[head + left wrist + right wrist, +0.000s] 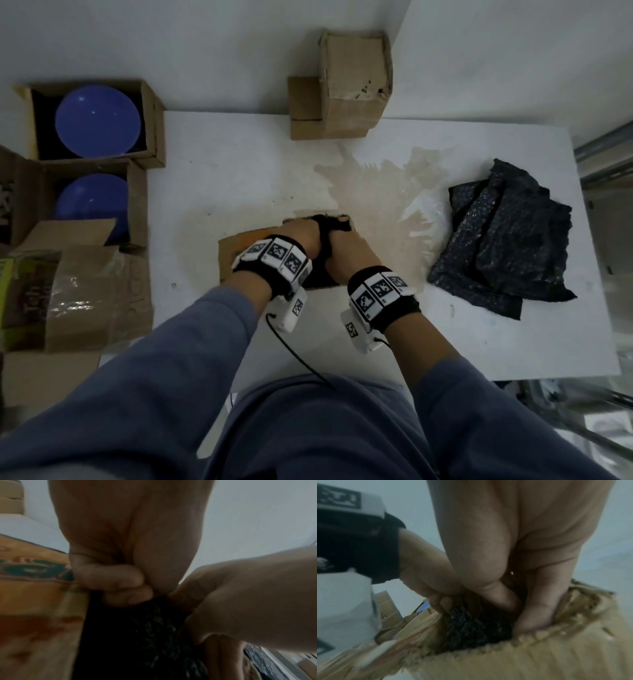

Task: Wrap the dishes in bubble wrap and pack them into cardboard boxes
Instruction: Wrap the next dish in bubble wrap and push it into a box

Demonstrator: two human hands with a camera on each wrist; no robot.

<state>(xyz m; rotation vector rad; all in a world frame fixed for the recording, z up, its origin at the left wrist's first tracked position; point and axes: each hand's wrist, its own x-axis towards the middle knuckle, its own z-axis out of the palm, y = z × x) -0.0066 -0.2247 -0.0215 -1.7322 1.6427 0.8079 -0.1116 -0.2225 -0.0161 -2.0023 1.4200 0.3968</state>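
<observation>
A small open cardboard box [230, 250] stands mid-table with a black bubble-wrapped bundle [329, 229] inside it. Both hands are in the box mouth. My left hand [303, 234] curls its fingers [109, 578] round the top of the black wrap [145, 631], beside the box's orange printed flap [34, 601]. My right hand [352, 251] grips the wrap [467, 628] from the right, its fingers [537, 609] tucked inside the torn box edge [547, 653]. Whatever dish is in the wrap is hidden.
Two open boxes at the left each hold a blue bowl [97, 120] [92, 202]. A taped box [68, 294] sits at the left front and a closed box [352, 85] at the back. Loose black bubble wrap sheets [507, 240] lie right. The white table [239, 164] is stained.
</observation>
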